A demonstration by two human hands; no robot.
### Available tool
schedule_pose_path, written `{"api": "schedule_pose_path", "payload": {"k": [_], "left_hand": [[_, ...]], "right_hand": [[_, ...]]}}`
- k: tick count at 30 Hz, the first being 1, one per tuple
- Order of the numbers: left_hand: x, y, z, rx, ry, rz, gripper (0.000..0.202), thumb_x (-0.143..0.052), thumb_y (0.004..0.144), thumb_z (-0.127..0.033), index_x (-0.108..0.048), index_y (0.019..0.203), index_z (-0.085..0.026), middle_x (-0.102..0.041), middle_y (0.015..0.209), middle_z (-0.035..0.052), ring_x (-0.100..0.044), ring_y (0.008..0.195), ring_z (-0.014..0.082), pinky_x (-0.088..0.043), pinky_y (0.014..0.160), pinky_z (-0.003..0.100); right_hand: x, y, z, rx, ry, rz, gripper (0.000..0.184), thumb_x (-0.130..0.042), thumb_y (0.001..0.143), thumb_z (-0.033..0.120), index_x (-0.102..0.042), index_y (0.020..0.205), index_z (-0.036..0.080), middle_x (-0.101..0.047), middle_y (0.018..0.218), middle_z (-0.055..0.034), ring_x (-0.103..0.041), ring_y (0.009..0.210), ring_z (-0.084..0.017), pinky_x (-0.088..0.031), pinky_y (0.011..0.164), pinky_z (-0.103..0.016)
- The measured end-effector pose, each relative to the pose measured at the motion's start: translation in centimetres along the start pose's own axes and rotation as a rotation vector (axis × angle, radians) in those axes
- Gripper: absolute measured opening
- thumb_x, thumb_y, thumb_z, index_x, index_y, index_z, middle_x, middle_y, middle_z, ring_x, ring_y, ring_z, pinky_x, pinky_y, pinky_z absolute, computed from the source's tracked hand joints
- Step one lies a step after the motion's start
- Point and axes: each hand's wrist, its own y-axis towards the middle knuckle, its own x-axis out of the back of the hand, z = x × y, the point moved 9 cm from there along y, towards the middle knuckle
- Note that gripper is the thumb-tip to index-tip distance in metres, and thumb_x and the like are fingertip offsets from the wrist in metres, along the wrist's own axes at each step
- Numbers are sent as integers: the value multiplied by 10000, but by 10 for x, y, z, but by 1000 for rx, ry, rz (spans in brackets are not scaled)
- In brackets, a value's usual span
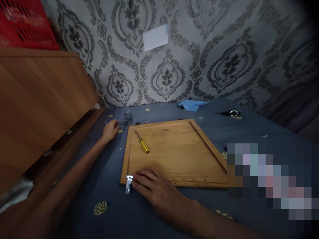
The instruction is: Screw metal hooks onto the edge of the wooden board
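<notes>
A wooden cabinet door panel (181, 156) lies flat on a blue bedsheet (109, 186). A yellow-handled screwdriver (142, 142) rests on the panel's left part. My right hand (152, 187) lies on the panel's near left corner, fingers pressed against a small metal hinge (128, 183) at that corner. My left hand (111, 130) reaches out to the far left of the panel, fingers curled over the sheet, close to a pile of small metal hardware (127, 119). What the left fingers hold, if anything, is hidden.
A wooden cabinet side (37, 106) stands at the left with a red crate (25, 23) on top. A blue cloth (191, 105) and a dark tool with a ring (230, 113) lie by the patterned wall. A blurred patch covers the right.
</notes>
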Motion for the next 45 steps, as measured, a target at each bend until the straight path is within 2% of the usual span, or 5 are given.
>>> {"api": "schedule_pose_path", "payload": {"k": [5, 14, 23, 33, 45], "left_hand": [[-8, 20, 7, 45, 27, -3, 358, -668, 1012, -371, -637, 1306, -168, -660, 1320, 116, -679, 1145, 261, -604, 969, 483], [-6, 22, 15, -10, -75, 14, 348, -664, 1015, -375, -644, 1293, -168, -662, 1318, 115, -677, 1149, 261, -600, 975, 484], [-2, -5, 37, -155, -218, 340, 299, -680, 1007, -375, -680, 1192, -140, -710, 1178, 82, -711, 1029, 233, -626, 897, 430], [-37, 35, 25, -67, -49, 238, 358, -669, 1011, -377, -640, 1298, -164, -664, 1311, 114, -682, 1134, 259, -605, 962, 480], [-43, 40, 18, -91, -29, 287, 368, -674, 1009, -374, -635, 1307, -163, -661, 1314, 115, -683, 1132, 260, -608, 957, 480]], "right_hand": [[0, 1, 1, 6, 5, -3, 371, -494, 1029, 111, -645, 1368, 90, -715, 1359, -148, -609, 1276, -254, -509, 1116, -439], [2, 1, 0, 6, 8, 5, 361, -517, 1034, 125, -636, 1374, 98, -712, 1363, -145, -605, 1279, -249, -503, 1120, -435], [3, 1, 1, 10, 24, -27, 375, -516, 1010, 91, -648, 1361, 85, -719, 1356, -147, -613, 1266, -253, -506, 1114, -429], [1, 0, -1, 16, 6, -36, 368, -527, 1019, 108, -645, 1367, 87, -720, 1346, -153, -610, 1267, -253, -508, 1113, -442], [2, 0, 0, 28, -39, -50, 349, -488, 1041, 121, -649, 1350, 91, -722, 1351, -124, -611, 1258, -246, -492, 1119, -393]]}}
